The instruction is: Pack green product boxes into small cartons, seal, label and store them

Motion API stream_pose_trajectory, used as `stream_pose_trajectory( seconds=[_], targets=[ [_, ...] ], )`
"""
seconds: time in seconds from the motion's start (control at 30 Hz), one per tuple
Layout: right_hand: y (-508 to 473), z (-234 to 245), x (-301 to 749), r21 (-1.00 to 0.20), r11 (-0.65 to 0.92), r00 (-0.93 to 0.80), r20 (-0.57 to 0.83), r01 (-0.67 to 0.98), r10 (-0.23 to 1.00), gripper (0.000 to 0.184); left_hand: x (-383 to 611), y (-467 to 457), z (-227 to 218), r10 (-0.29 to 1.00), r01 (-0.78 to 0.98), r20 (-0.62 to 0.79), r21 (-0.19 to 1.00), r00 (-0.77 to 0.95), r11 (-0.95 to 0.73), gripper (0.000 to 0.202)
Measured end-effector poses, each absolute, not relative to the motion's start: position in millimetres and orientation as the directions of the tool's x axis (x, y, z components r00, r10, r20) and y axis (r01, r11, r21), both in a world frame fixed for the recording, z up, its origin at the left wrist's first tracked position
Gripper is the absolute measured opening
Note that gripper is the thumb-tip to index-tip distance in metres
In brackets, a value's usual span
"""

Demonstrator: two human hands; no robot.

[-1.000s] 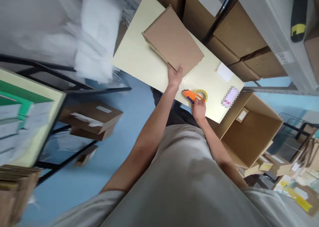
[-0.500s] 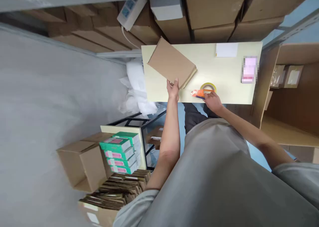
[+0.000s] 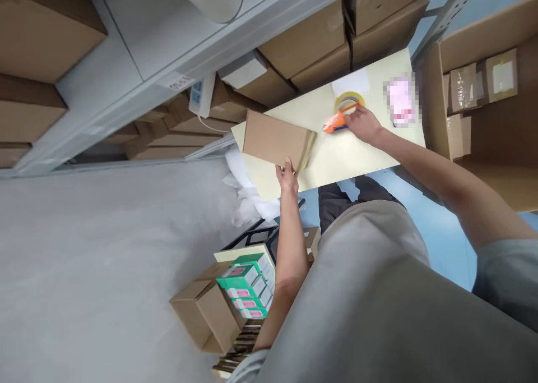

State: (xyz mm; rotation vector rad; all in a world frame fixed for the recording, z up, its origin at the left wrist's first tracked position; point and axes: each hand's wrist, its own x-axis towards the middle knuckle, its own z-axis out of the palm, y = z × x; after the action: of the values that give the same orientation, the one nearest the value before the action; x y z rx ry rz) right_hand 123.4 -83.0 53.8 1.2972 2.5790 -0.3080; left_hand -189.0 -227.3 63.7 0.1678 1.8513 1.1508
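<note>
A small brown cardboard box (image 3: 273, 138) lies at the left part of the pale tabletop (image 3: 336, 161). My left hand (image 3: 288, 178) grips its near edge, fingers tucked under and thumb on top. At the box's right end a strip of yellowish tape shows. My right hand (image 3: 365, 125) is closed around an orange tape dispenser (image 3: 334, 123) carrying a yellow-rimmed tape roll (image 3: 348, 98). The dispenser is to the right of the box, apart from it, with its orange nose toward the box.
A white paper (image 3: 351, 82) and a pixelated pink item (image 3: 401, 100) lie on the table. Boxes and a power strip (image 3: 202, 96) line the shelf behind. A large open carton (image 3: 426, 86) stands at right. Green boxes (image 3: 247, 287) and an open carton (image 3: 205, 315) are lower left.
My right hand has lifted the tape dispenser and moved it away from the table's near edge. The box has turned slightly under my left hand. The camera view has tilted and shifted.
</note>
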Motion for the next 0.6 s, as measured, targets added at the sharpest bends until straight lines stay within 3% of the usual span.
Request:
stream_pose_trajectory(
  seconds=[0.17,0.33,0.6],
  targets=[
    [-32.4,33.0,78.2,-0.015,0.735,-0.711,-0.268,0.678,0.65,0.045,-191.3,-228.8,58.5,0.549,-0.308,-0.624,0.768,-0.557,0.561,0.035],
    [-10.2,28.4,62.3,0.042,0.836,-0.78,-0.336,0.547,0.528,0.044,-202.6,-231.0,54.8,0.572,-0.277,-0.621,0.769,-0.535,0.576,0.036],
    [-67.3,39.2,34.1,-0.108,0.924,-0.891,-0.327,0.366,0.315,0.037,-288.4,-231.1,82.0,0.703,-0.108,-0.647,0.754,-0.297,0.648,0.058]
  ],
)
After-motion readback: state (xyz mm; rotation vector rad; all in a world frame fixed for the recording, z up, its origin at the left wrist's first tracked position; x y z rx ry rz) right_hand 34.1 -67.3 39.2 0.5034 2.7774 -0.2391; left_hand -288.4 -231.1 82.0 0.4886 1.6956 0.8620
